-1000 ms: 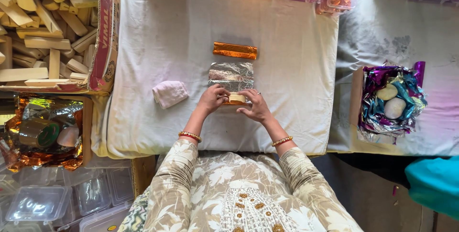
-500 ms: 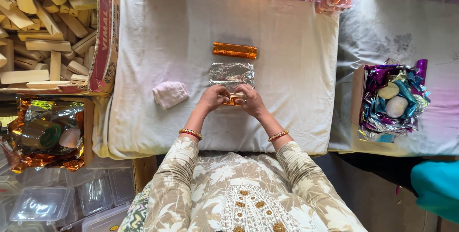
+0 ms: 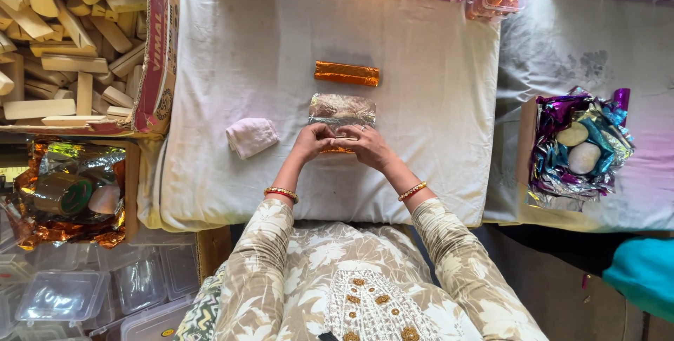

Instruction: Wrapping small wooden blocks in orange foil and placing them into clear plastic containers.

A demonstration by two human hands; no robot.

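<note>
Left hand (image 3: 312,141) and right hand (image 3: 368,146) together pinch the near edge of 1 foil sheet (image 3: 342,109) on the white cloth (image 3: 232,53), just below 1 orange-wrapped bar (image 3: 347,73).

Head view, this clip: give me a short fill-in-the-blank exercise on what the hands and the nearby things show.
1. The left hand and right hand meet at the near edge of a sheet of ____ foil.
2. Beyond that sheet lies a finished bar wrapped in ____ foil.
3. The folded pink cloth lies to the ____ of the hands.
4. The box on the right holds crumpled ____ foil.

Missing words: silver; orange; left; purple
</note>
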